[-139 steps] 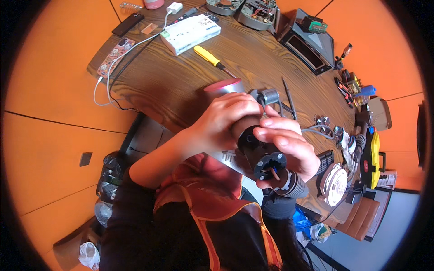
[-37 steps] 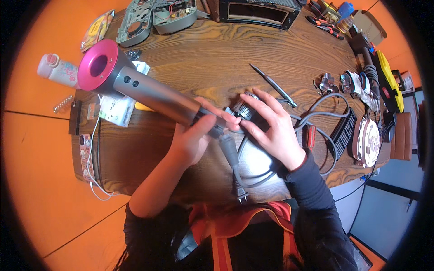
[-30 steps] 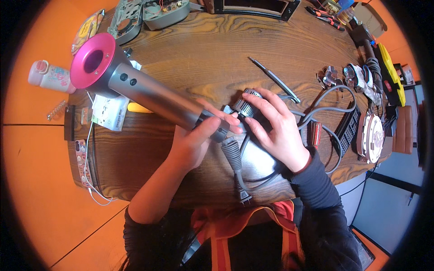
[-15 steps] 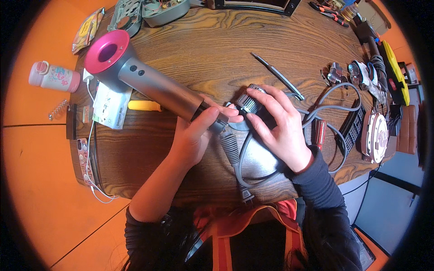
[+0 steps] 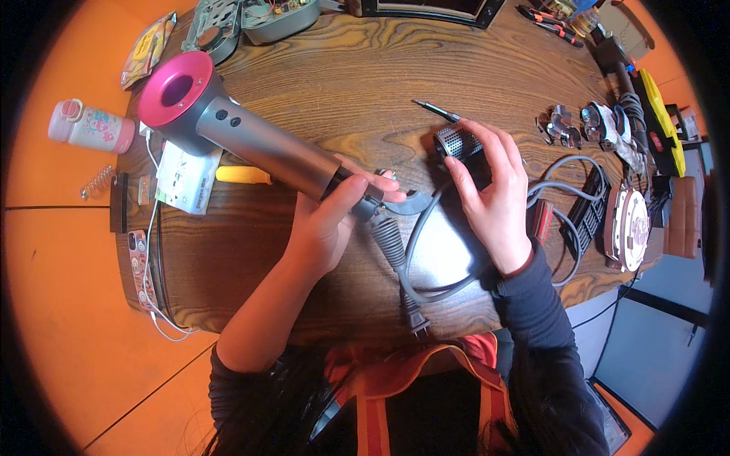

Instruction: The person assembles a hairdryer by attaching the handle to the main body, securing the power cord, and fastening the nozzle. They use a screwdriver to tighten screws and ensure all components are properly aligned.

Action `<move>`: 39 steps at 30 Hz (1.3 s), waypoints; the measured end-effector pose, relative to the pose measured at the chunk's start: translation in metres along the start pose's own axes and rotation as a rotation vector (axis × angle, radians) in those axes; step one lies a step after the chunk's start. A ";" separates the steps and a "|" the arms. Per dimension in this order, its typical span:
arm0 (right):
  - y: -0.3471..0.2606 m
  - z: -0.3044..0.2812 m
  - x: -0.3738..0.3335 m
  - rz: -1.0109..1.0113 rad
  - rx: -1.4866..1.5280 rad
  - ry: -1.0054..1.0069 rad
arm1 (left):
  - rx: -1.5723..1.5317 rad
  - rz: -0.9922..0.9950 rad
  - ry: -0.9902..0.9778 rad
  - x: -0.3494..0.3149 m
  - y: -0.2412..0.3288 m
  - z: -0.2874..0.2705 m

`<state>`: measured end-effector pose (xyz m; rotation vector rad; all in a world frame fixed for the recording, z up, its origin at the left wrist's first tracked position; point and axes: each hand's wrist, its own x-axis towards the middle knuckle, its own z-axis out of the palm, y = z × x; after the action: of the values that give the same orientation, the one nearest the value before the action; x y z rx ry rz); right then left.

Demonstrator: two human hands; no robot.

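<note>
My left hand (image 5: 328,216) grips the lower end of a grey hair dryer (image 5: 262,144) with a pink ring-shaped head, tilted up to the left. From its base a thick grey cord (image 5: 449,291) runs through a ribbed sleeve, and its two-pin plug (image 5: 418,323) lies by the table's near edge. Between thumb and fingers, my right hand (image 5: 490,190) holds a perforated metal filter cover (image 5: 458,142), apart from the dryer. A dark pen-shaped tool (image 5: 435,110) lies just beyond it, partly hidden by the fingers. Near my left fingertips lies a grey curved piece (image 5: 411,203).
Beyond the dryer lie a yellow handle (image 5: 242,175) and a white packet (image 5: 182,182). A red-handled tool (image 5: 543,220), a black slotted part (image 5: 587,211) and a round white part (image 5: 628,228) are on the right. A bottle (image 5: 91,126) stands left; opened grey casings (image 5: 281,23) sit at the back.
My right hand has moved right with the filter cover, away from the dryer's base. The pen-shaped tool has shifted slightly left, its near end now behind my fingers. My left hand stays nearly still.
</note>
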<state>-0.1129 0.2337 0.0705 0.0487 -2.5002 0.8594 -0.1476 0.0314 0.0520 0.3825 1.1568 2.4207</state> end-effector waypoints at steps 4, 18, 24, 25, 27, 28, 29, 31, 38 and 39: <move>-0.003 -0.010 0.003 -0.123 -0.055 0.258 | -0.054 0.009 -0.001 -0.001 -0.001 0.001; -0.038 0.028 0.004 -0.061 0.131 -0.254 | 0.032 -0.017 -0.019 0.000 0.001 0.004; -0.034 0.029 0.004 -0.061 0.193 -0.229 | 0.062 -0.013 0.010 -0.001 -0.001 0.004; -0.034 0.029 0.004 -0.057 0.204 -0.225 | 0.075 -0.007 0.014 -0.001 -0.002 0.004; -0.032 0.029 0.003 -0.059 0.214 -0.220 | 0.103 0.006 0.003 0.000 -0.002 0.004; -0.031 0.029 0.003 -0.065 0.211 -0.219 | 0.118 0.014 -0.013 0.001 -0.002 0.004; -0.030 0.028 0.003 -0.072 0.209 -0.226 | 0.133 0.022 -0.029 0.001 -0.002 0.004; -0.028 0.026 0.005 -0.109 0.226 -0.250 | 0.098 0.004 -0.035 0.000 -0.001 0.005; -0.020 0.016 0.008 -0.154 0.271 -0.373 | 0.063 -0.053 -0.080 0.001 0.006 0.003; -0.019 0.016 0.008 -0.153 0.269 -0.372 | 0.053 -0.054 -0.073 0.001 0.006 0.003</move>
<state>-0.1230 0.2098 0.0742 0.5275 -2.6495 1.2058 -0.1488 0.0307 0.0584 0.4462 1.1861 2.3145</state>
